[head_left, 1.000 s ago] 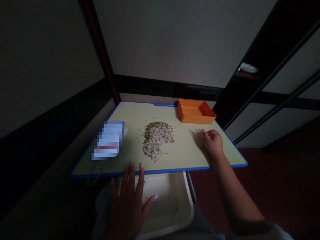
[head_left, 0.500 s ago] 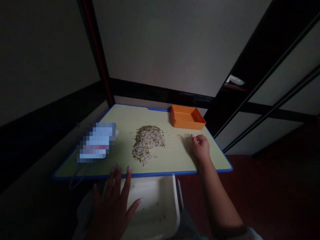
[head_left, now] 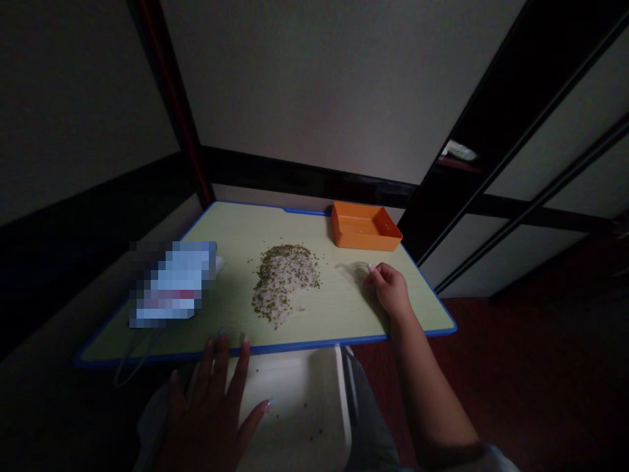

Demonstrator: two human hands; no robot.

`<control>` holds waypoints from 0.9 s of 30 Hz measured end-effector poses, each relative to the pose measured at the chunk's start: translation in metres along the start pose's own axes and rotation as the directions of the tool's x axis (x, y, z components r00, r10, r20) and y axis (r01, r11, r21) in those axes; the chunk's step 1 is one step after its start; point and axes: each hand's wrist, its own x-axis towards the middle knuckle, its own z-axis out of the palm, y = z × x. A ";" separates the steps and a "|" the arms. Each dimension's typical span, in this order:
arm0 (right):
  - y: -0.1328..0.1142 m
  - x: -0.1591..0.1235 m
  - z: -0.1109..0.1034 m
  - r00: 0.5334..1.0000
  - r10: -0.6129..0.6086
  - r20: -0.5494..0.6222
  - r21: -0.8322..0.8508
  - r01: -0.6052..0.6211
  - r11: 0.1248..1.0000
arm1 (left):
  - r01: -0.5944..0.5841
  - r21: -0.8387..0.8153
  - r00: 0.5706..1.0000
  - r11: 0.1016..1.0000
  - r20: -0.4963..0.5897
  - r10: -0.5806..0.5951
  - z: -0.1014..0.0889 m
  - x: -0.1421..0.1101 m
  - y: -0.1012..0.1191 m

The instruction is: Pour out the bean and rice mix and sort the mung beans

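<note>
Pinching a clear item (head_left: 360, 265) in right hand (head_left: 390, 288), right of center — near grains (head_left: 285, 278) heaped mid-frame on a blue-edged board (head_left: 236, 226). Spreading left hand (head_left: 209, 413) open, lower left — over a white tub (head_left: 295, 377).

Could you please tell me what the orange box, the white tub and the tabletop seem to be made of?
The orange box: probably plastic, smooth, judging by its thin, evenly coloured walls. The white tub: likely plastic too, fairly smooth, from its thick, moulded-looking rim. The tabletop: perhaps wood-look laminate, low in gloss, with faint streaks; dim light leaves this open.
</note>
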 end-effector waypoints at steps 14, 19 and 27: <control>-0.052 -0.036 0.023 0.891 -0.119 0.439 -0.218 0.234 0.947 | -0.016 -0.020 0.998 1.000 -0.068 0.015 0.003 -0.003 0.000; -0.058 -0.043 0.037 0.895 -0.101 0.435 -0.363 0.277 0.890 | -0.003 0.015 0.999 1.000 -0.037 0.004 0.003 -0.002 0.001; -0.042 -0.045 0.047 0.945 -0.120 0.305 -0.226 0.194 0.955 | 0.014 0.037 0.999 0.999 -0.043 -0.013 0.014 -0.005 -0.003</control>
